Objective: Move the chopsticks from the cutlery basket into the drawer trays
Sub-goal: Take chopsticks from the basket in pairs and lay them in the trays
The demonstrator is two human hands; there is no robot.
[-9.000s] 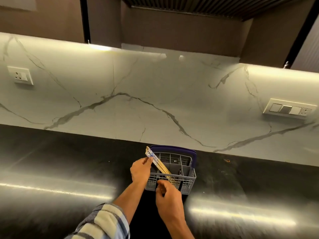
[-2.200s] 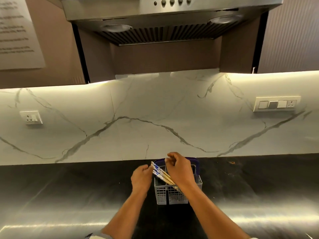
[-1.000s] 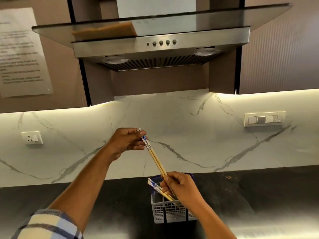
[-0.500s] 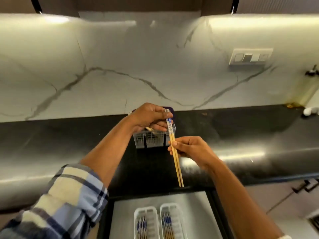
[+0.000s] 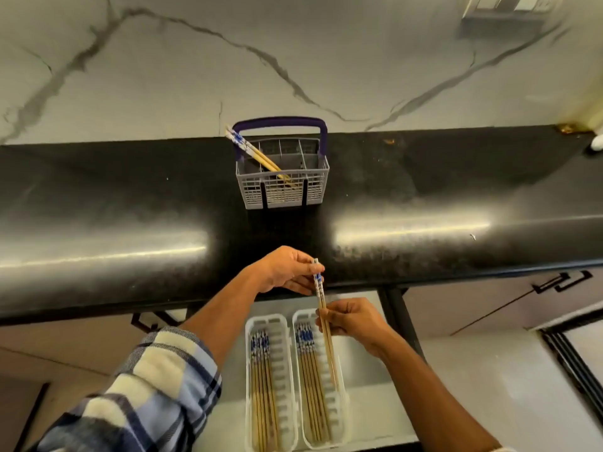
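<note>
Head view, looking down over a black bench (image 5: 114,203) with an open drawer (image 5: 368,402) below its front edge. A grey cutlery basket (image 5: 282,187) with a dark blue handle (image 5: 280,122) stands upright on the bench near the marble wall (image 5: 293,44). Its interior is split into compartments; a few chopsticks (image 5: 257,154) remain inside, leaning up and to the left, their blue-and-white patterned ends projecting above the rim at the left rear corner. Which compartment their tips sit in cannot be told.

Two white slotted trays lie side by side in the drawer, lengthwise front to back and touching or nearly so. The left tray (image 5: 282,324) holds a bundle of chopsticks laid flat, patterned ends toward the bench. The right tray (image 5: 339,415) holds a similar bundle, same orientation.

A further pair of chopsticks (image 5: 323,308) is held above the right tray, roughly in line with it. The left hand (image 5: 287,270) pinches the patterned upper end between thumb and fingertips, over the bench edge. The right hand (image 5: 354,321) pinches the pair at mid-length, fingers curled round it. The lower tips of the pair reach down along the right side of the right tray; whether they touch it cannot be told.

A plaid sleeve (image 5: 140,396) covers the left forearm. Cabinet handles (image 5: 561,282) show to the right under the bench.
</note>
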